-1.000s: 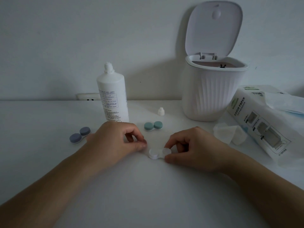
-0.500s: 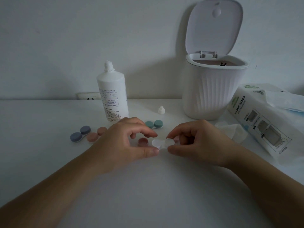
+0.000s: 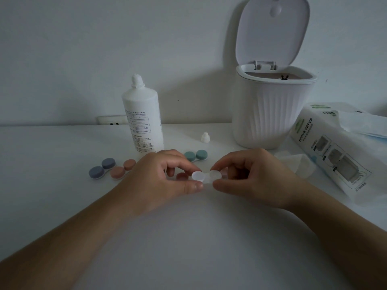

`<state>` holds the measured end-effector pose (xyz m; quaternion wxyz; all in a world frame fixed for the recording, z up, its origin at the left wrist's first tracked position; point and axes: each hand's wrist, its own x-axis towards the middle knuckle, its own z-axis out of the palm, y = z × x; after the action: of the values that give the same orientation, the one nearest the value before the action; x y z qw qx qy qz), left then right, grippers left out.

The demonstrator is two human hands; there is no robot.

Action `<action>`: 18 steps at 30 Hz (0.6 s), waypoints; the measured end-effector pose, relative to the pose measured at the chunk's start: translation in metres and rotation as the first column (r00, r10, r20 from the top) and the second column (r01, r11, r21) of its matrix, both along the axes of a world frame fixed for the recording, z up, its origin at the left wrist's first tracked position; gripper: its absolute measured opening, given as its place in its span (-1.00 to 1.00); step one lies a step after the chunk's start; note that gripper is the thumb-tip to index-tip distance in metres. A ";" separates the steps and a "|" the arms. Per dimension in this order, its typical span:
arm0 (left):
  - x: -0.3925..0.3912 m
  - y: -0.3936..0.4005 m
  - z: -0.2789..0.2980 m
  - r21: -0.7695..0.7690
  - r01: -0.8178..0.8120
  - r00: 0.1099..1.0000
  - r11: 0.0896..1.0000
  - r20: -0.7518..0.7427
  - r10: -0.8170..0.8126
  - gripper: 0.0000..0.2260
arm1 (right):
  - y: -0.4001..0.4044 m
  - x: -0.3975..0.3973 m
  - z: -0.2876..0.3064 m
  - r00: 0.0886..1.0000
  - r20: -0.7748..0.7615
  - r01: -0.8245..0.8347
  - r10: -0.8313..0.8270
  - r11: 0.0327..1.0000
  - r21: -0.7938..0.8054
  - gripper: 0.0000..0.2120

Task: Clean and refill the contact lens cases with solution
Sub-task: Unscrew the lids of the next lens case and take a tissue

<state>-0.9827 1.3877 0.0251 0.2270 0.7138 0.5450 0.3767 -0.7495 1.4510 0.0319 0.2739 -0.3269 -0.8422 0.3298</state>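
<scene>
Nearest, two hands share one white lens case (image 3: 206, 177) above the table (image 3: 188, 237): left hand (image 3: 161, 181) pinches one cap, right hand (image 3: 251, 176) pinches the other. Behind: three capped cases, blue (image 3: 102, 168), pink (image 3: 123, 169), green (image 3: 196, 155); then one solution bottle (image 3: 143, 120), one loose cap (image 3: 205, 137), one open bin (image 3: 270, 114)

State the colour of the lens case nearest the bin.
Teal green lens case, clearest in the head view.

A single head-worn wide-angle view looks forward and down, close over the left hand (image 3: 161, 176) and right hand (image 3: 249, 174) at mid-frame. Beyond the hands it faces a table (image 3: 188, 237) edge and wall (image 3: 104, 49); both forearms enter from below.
</scene>
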 end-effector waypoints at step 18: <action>-0.001 0.000 0.003 0.012 -0.116 0.993 0.993 -0.022 0.117 -0.81 | 0.013 0.060 0.035 0.620 0.433 0.396 -0.654 0.737 0.547 -0.74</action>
<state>-0.9832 1.3875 0.0277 0.1948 0.6861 0.5863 0.3841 -0.6890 1.4637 0.0667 0.1390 -0.5876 -0.7943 -0.0679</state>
